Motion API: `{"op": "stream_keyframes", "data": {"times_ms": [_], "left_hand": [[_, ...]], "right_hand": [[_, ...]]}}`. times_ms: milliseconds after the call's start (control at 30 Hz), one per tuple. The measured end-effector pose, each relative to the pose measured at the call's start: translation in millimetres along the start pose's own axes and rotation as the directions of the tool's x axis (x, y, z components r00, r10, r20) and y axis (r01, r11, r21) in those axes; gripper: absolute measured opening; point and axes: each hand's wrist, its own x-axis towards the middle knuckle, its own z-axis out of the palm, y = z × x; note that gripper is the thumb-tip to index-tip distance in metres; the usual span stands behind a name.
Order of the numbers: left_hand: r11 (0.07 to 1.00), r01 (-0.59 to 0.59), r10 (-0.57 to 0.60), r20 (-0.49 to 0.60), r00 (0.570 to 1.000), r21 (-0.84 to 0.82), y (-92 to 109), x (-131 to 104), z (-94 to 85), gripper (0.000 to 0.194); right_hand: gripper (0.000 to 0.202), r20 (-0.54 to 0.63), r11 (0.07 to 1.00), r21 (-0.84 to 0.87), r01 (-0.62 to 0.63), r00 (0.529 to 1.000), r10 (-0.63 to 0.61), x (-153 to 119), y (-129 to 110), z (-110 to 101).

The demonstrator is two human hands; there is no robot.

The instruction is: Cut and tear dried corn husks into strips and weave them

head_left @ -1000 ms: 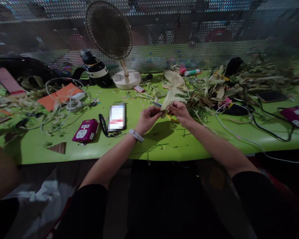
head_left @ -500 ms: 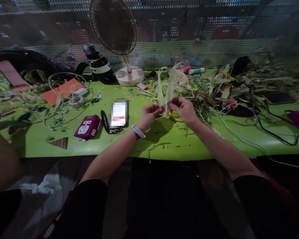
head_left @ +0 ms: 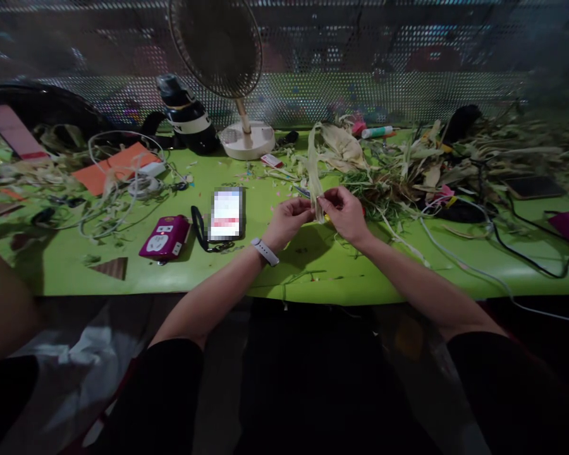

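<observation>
Pale strips of dried corn husk (head_left: 315, 167) stand upright between my two hands, above the green tabletop (head_left: 275, 278). My left hand (head_left: 289, 221), with a light watch band on the wrist, pinches the lower end of the husk from the left. From the right, my right hand (head_left: 345, 213) grips the same lower end between thumb and fingers. The fingertips of both hands nearly meet there. Something yellow lies partly hidden behind my right hand. A wider crumpled husk (head_left: 344, 145) rests on the table behind the strips.
A phone (head_left: 226, 213) and a purple power adapter (head_left: 165, 237) lie to the left. A fan (head_left: 246, 140) and black bottle (head_left: 192, 123) stand at the back. Dried plant stuff (head_left: 408, 164) and cables (head_left: 464, 259) spread over the right. Someone's arm (head_left: 2, 297) shows at far left.
The two husk strips, apart before, now come together as one upright bundle. My left hand has shifted slightly right toward my right hand.
</observation>
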Motion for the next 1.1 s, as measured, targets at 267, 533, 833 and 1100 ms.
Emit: {"op": "stream_keyframes", "data": {"times_ms": [267,533,833,1100], "left_hand": [[0.999,-0.047,0.048,0.076,0.996,-0.005,-4.2,1.3,-1.1,0.027],[0.999,-0.040,0.043,0.149,0.988,-0.023,0.4,-3.7,0.8,0.034],[0.997,0.009,-0.009,0.008,1.000,-0.071,1.1,-5.9,3.0,0.029],[0.998,-0.020,0.017,-0.043,0.999,-0.063,0.8,-3.8,2.3,0.026]], "right_hand": [[0.034,-0.065,0.999,-0.034,0.023,0.998,-0.026,-1.1,-4.4,3.2],[0.033,-0.069,0.994,-0.102,0.025,0.997,-0.032,-1.5,-4.9,1.8],[0.027,-0.035,0.994,-0.104,-0.016,0.999,0.013,-2.4,-8.3,1.9],[0.024,-0.052,0.998,-0.032,-0.050,0.997,0.049,-3.0,-3.8,4.8]]}}
